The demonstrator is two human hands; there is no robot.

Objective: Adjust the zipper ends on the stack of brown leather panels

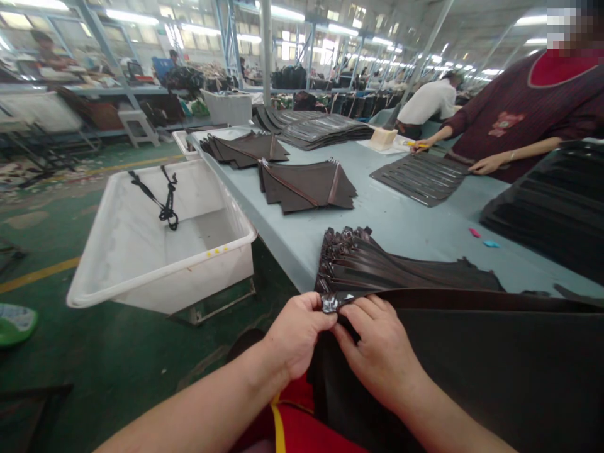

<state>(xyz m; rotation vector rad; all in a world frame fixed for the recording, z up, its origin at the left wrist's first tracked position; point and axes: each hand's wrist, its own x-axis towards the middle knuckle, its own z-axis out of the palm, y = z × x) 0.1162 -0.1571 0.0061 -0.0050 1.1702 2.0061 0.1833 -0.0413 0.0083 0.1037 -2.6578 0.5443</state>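
My left hand (295,333) is closed, thumb and fingers pinching the end of a dark brown strap beside a shiny, silvery piece (331,302). Close by on the right, my right hand (377,346) grips the same brown strap (438,297), fingers over its top edge and thumb below. The strap runs off to the right along the top of a large dark panel (509,371), which hangs over my lap. Just beyond my hands lies a pile of dark strapped pieces (396,264) with shiny ends. Whether the strap is joined to the panel is hard to see.
The pale blue table (302,236) carries stacked brown pieces (309,184) and slatted dark sheets (321,129). Left of it stands a white tub (165,277) with a black cord (167,211). Across the table, a person (519,113) handles a slotted sheet (419,179). Dark panels (552,201) are piled right.
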